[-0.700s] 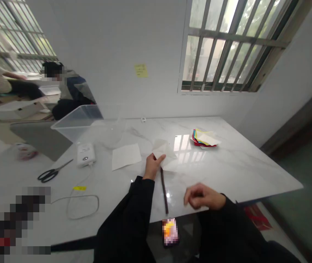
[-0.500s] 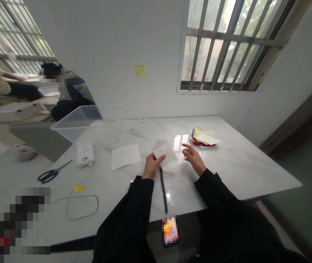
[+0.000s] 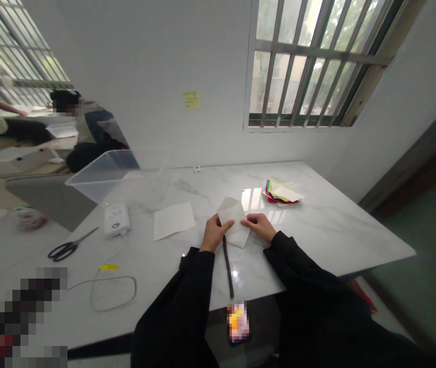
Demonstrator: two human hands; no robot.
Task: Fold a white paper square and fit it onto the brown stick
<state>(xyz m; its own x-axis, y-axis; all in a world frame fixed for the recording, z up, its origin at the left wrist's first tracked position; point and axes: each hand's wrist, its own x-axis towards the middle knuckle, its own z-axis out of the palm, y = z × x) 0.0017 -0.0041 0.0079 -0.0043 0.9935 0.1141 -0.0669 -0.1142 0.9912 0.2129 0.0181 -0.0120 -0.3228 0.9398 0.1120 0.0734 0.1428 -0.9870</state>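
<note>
Between my hands is a folded sheet of white paper point(image 3: 235, 212), raised toward me over the table. My left hand point(image 3: 215, 232) pinches its left side, thumb lying across the front. On the right edge, my right hand point(image 3: 259, 225) closes thumb and fingers on the same paper. A thin dark brown stick point(image 3: 228, 268) runs from beneath the paper and my left hand down to the table's front edge; its upper end is hidden. Left of my hands lies another white sheet point(image 3: 174, 221), flat on the marble-patterned table point(image 3: 317, 230).
Coloured and white papers point(image 3: 284, 192) are stacked at right. To the left are black scissors point(image 3: 65, 250), a white device point(image 3: 117, 220) with a cable point(image 3: 136, 286), and a clear plastic bin point(image 3: 118, 176). A phone point(image 3: 238, 323) lies below the table edge. Two people point(image 3: 91, 125) are at far left.
My right hand has moved left and now grips the paper's right edge, where before it was apart with fingers spread. The paper looks more folded in and narrower.
</note>
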